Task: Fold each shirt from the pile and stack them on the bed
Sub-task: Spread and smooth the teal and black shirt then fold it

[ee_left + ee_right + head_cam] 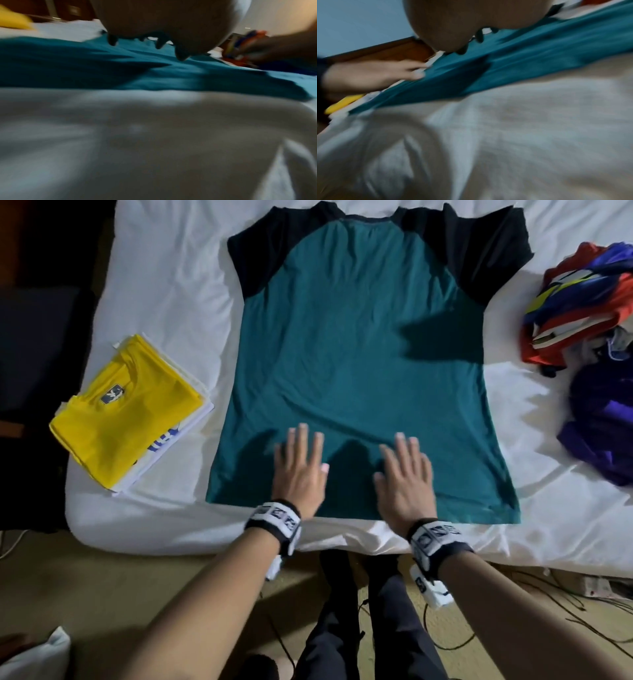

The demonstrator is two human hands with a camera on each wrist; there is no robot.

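A teal shirt (359, 364) with black sleeves lies spread flat on the white bed (164, 296), collar at the far side and hem toward me. My left hand (299, 465) lies flat on its lower part, fingers straight. My right hand (404, 470) lies flat beside it, also with straight fingers. A folded yellow shirt (126, 409) tops a small stack at the left. A pile of unfolded shirts (589, 313), red, blue and purple, sits at the right. Both wrist views are blurred and show the teal shirt (154, 73) (505, 65) low across the sheet.
The bed's front edge (342, 539) runs just below the hem. Cables (548, 604) trail over the floor at the right. My legs (359, 628) stand against the bed. A dark piece of furniture (37, 337) stands left of the bed.
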